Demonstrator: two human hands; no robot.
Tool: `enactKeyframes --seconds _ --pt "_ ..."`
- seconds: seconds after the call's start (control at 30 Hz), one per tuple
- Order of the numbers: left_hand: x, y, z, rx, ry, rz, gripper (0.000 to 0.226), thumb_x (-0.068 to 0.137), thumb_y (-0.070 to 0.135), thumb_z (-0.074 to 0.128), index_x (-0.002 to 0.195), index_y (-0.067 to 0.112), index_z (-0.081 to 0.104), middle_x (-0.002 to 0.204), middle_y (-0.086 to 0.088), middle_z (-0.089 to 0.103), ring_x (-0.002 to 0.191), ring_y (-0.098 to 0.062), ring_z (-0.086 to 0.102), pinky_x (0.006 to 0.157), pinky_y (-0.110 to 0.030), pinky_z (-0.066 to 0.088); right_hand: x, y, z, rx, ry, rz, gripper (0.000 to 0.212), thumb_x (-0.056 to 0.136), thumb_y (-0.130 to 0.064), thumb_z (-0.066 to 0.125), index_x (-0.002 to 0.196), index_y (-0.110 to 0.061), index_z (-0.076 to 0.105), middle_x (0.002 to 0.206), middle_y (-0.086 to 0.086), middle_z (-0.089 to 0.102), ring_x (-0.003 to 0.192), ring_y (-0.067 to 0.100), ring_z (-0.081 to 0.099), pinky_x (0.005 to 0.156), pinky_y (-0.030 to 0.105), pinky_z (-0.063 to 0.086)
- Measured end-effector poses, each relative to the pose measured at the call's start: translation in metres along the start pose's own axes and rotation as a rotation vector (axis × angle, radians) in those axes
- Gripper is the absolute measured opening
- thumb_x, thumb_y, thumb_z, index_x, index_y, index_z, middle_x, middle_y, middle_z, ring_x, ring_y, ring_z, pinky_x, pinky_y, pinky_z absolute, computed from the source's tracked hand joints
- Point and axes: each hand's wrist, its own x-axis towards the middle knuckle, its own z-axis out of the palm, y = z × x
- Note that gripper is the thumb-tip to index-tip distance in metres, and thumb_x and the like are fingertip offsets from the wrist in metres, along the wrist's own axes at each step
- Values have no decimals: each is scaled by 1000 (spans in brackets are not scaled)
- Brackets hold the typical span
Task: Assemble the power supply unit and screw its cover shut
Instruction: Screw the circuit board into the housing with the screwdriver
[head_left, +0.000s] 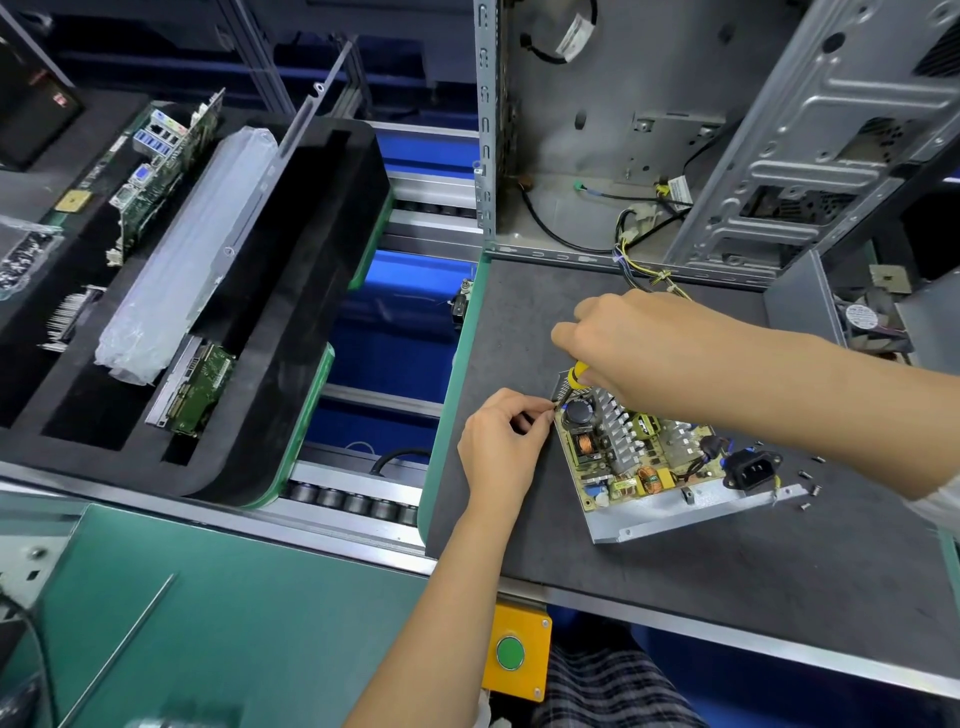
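Dark counter, left edge: left hand pinches probably a screw at the circuit board corner; right hand grips the yellow screwdriver—keep it vertical.

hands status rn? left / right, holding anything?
Left hand: fingers pinch something small, likely a screw, at the corner of the power supply board.
Right hand: grips the yellow-handled screwdriver, tip down at that corner.

Dark work mat at an assembly bench.
On it lie the open power supply unit, loose screws and a computer case.
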Motion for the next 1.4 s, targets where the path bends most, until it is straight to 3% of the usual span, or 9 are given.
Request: enactKeyframes --seconds 0.17,0.43,0.63,0.73,0.83,1.0,1.13,1.27,1.4 --pt "0 0 1 -12 6 7 7 84 16 75 85 22 78 81 14 66 68 -6 57 63 -24 48 -2 0 -3 0 29 3 18 89 -19 61 103 -13 50 87 4 46 84 30 61 52 31 29" --pt "-1 -2 2 -11 9 4 6 83 18 75 83 23 77 81 13 67 69 -6 58 62 -22 46 0 -7 -12 -62 -47 -7 17 88 -14 60 101 -11 49 72 1 33 84 30 60 46 29 24" --pt "-1 -3 3 -18 34 18 7 81 15 76 79 22 75 78 13 65 65 -3 54 61 -22 45 4 -25 -21 -203 -19 -48 19 96 -17 51 79 -17 42 61 1 34 82 27 62 52 28 28" --pt "-1 -3 3 -15 31 26 8 82 15 76 79 22 75 78 13 65 66 -4 55 62 -25 47 3 -24 -22 -207 -50 -36 15 96 -22 51 88 -15 40 63 0 34 55 21 41 44 27 19" --pt "-1 -4 3 -17 32 40 6 82 16 75 82 22 76 80 13 66 66 -4 55 63 -26 48 2 -22 -27 -138 -104 -56 29 89 -15 56 104 -16 31 79 5 27 47 16 25 42 29 15" --pt "-2 -5 5 -11 48 53 5 82 15 76 80 20 75 77 14 63 63 -1 52 62 -23 44 8 -27 -32 -237 -96 -115 17 91 -4 47 80 -12 38 70 2 31 64 22 52 44 27 21" --pt "-2 -3 -5 -203 27 70 8 82 9 74 83 17 74 76 8 63 67 -5 54 64 -21 45 9 -25 -29 -281 -96 -109 9 97 -20 47 88 -17 45 66 -1 41 75 24 59 43 26 15" --pt "9 10 -32 -467 20 57 12 88 6 69 94 15 74 82 0 65 74 -10 58 66 -32 52 11 -13 -30 -156 -139 -105 30 89 -10 53 113 -10 35 106 11 40 52 18 37 41 29 16" --pt "24 30 -51 -454 -226 188 22 82 3 71 95 21 67 87 -2 62 76 -8 55 65 -29 46 18 -14 -33 -176 -150 -152 25 91 -10 50 117 -11 48 88 5 34 50 16 26 42 28 18"
